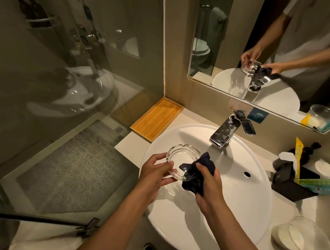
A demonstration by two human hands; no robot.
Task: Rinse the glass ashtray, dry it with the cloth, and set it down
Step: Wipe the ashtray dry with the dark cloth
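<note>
1. Bathroom surroundings frame our view: a pale stone bench (126, 144) carries a round white ceramic basin (238, 185), with a glass shower screen (69, 65) to our left and a wall mirror (229, 33) behind.
2. We hold the clear round glass ashtray (179, 161) in the air over the left part of the basin, tilted so its open side faces us and slightly to the right.
3. Our left hand (155, 173) grips the ashtray by its left rim, thumb on the upper edge and fingers curled under the lower edge.
4. Our right hand (208, 188) is clenched around a bunched dark navy cloth (196, 174), and the cloth presses against the ashtray's right rim and into its bowl.
5. We see a chrome tap (223, 132) standing at the back of the basin, its spout pointing toward the ashtray; no water stream is visible to us.
6. We see a flat rectangular bamboo tray (157, 119) lying on the bench in the corner left of the basin, well apart from our hands.
7. We see a black box holding yellow and teal packets (297, 178) on the bench to our right, and a clear glass bowl (306, 238) nearer to us on that same side.
8. We see both hands, the ashtray and the cloth reflected in the mirror.
</note>
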